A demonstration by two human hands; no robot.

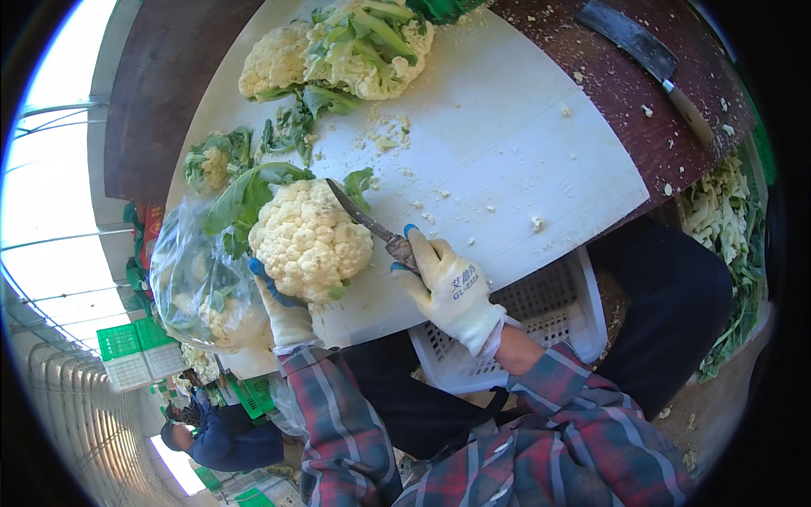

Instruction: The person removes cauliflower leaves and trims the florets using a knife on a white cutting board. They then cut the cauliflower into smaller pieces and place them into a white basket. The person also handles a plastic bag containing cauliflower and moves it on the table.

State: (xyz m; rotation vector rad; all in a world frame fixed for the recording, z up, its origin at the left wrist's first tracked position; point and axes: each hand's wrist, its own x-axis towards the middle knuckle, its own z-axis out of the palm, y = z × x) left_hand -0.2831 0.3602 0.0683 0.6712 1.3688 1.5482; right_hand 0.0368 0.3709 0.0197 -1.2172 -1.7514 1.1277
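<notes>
A cauliflower head [310,237] with a few green leaves rests near the board's edge. Gloved with blue fingertips, my left hand [279,307] holds its near left side. In my right hand [453,288], also gloved, is a small curved knife [361,215] with a wrapped handle; its tip lies over the top right of the cauliflower. Whether the blade touches it I cannot tell. Under both is a white cutting board [507,158] with scattered crumbs. Larger cauliflower pieces with leaves [364,54] lie at the far side, and a small leafy piece [215,161] at the left.
A cleaver [640,51] lies on the dark red tabletop [557,38]. A clear plastic bag [203,285] holding cauliflower is left of my left hand. Below the board stands a white basket [469,377]; cut leaves [725,215] fill a container at right. A co-worker [222,437] is at lower left.
</notes>
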